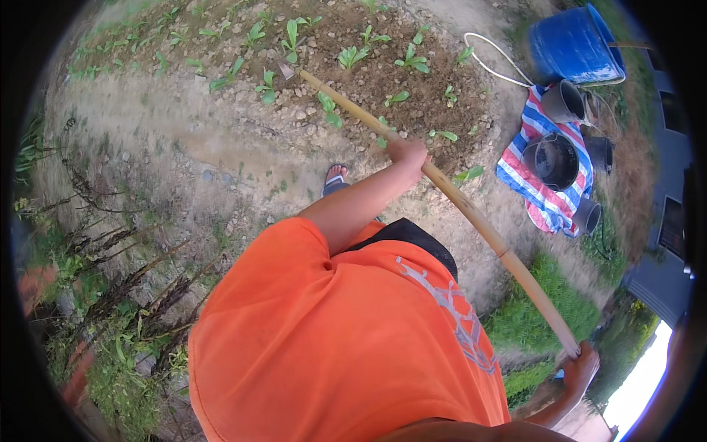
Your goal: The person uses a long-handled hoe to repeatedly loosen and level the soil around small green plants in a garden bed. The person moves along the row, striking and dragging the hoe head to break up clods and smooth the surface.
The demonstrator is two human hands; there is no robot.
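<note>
Bare, stony garden soil filled the far half of the view, with a bed of small green seedlings (353, 55) running across it and dry weeds along the left edge. Over that bed lay a long bamboo-coloured hoe handle (471, 210), slanting from the near right up to the far left, where its small metal blade (286, 71) sat just among the plants. Which hand was which could be judged only from the side each arm came in on. The left hand (407, 153) was clenched around the handle about a third of the way back from the blade, arm stretched out over an orange shirt (331, 331), and the right hand (582, 366) was closed over the butt end near the lower right. A sandalled foot (335, 177) stood on the soil just beside the bed. To the far right a blue barrel (571, 44), a white hose (493, 62) and several dark buckets (552, 158) sat on or near a striped tarp (534, 188). The pole looked stiff, smooth and fairly light, with the weight likely at the blade end, so a wide two-handed hold like this one seemed the steadiest way to grip it.
</note>
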